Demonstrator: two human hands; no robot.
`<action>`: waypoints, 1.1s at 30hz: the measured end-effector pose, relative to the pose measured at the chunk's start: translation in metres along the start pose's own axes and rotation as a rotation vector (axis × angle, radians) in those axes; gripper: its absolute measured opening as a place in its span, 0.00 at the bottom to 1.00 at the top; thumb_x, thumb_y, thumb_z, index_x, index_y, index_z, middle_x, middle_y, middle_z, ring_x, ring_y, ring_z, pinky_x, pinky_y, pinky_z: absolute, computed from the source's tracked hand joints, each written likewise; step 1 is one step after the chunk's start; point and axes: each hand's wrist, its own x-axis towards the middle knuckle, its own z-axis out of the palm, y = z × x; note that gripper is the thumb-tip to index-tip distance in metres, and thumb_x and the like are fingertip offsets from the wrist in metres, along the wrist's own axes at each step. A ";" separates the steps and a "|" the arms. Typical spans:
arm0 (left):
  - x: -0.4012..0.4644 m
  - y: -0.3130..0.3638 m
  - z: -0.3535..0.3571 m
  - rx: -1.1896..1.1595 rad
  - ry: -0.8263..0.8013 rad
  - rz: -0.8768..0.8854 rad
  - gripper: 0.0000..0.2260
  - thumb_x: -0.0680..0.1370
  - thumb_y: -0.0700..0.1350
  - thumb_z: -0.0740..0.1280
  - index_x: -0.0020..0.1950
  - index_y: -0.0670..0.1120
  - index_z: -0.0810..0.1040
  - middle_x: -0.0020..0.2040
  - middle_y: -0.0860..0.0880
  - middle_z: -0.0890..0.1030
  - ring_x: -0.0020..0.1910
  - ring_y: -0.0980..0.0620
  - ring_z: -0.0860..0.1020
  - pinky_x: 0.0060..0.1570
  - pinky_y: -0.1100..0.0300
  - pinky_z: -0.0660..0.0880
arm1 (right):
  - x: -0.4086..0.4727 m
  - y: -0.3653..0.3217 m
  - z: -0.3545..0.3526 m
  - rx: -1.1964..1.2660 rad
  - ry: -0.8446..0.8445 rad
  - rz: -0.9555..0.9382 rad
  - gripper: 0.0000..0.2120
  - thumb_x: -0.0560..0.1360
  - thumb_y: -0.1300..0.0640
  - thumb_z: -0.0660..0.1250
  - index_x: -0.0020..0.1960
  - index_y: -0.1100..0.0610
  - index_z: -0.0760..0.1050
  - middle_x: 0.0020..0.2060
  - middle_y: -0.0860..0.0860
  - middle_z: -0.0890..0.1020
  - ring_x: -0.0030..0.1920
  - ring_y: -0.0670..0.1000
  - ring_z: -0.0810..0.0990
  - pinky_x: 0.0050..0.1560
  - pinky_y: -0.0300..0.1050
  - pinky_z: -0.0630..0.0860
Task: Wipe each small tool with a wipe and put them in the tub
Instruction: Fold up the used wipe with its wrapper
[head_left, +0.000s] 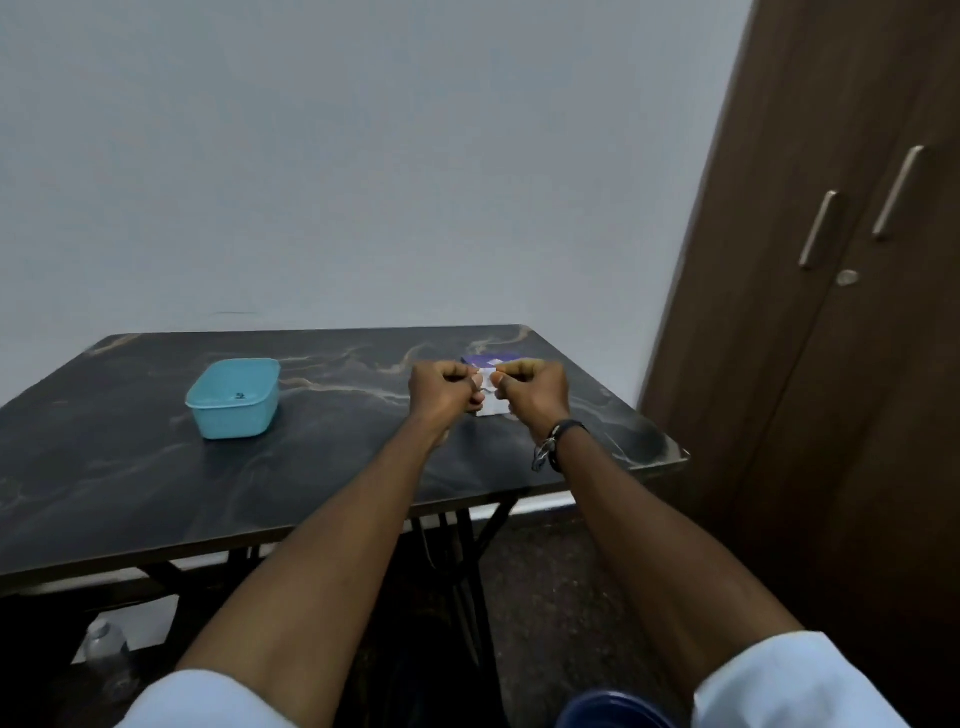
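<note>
Hands together over the table's right side, fists nearly touching. Left hand (445, 391) has fingers curled tight, pinching one edge of a white wipe (491, 402). Right hand (530, 391) is curled too, pinching the wipe's other edge. Wipe sits between both fists and hangs a bit below them. Thin small tool (486, 389), metallic-looking, shows in the gap between the thumbs, too small to name, can't tell which hand actually grips it. Purple-and-white packet (491, 359) lies on the table just beyond the hands, partly hidden by them. Teal tub (234, 397) stands well left of the left hand, upright, open top, with a small dark item (239, 396) inside on its bottom, blurry. Dark marbled table (130, 467) under everything. Right wrist wears a dark band (558, 441). White sleeves (795, 680) at both upper arms. Brown wardrobe (831, 338) with two metal handles stands right of the right hand, plain wall (363, 156) behind the table.
</note>
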 end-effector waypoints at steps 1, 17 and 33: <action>-0.002 0.000 0.016 -0.010 -0.029 -0.002 0.06 0.75 0.33 0.69 0.39 0.39 0.79 0.34 0.41 0.80 0.26 0.54 0.77 0.32 0.58 0.81 | -0.001 0.003 -0.017 0.007 0.023 0.010 0.06 0.71 0.65 0.73 0.38 0.56 0.80 0.34 0.55 0.83 0.33 0.51 0.80 0.31 0.39 0.73; -0.124 -0.053 0.290 -0.025 -0.539 -0.106 0.02 0.76 0.35 0.69 0.45 0.39 0.81 0.33 0.45 0.81 0.29 0.54 0.79 0.40 0.52 0.83 | -0.074 0.129 -0.287 -0.156 0.457 0.252 0.05 0.69 0.60 0.75 0.38 0.51 0.82 0.36 0.55 0.86 0.36 0.49 0.82 0.37 0.43 0.77; -0.152 -0.233 0.288 0.250 -0.568 -0.424 0.02 0.76 0.35 0.69 0.45 0.37 0.81 0.35 0.45 0.82 0.29 0.54 0.79 0.35 0.57 0.82 | -0.127 0.304 -0.236 -0.057 0.349 0.617 0.10 0.70 0.65 0.74 0.36 0.51 0.81 0.35 0.51 0.84 0.37 0.50 0.82 0.43 0.46 0.80</action>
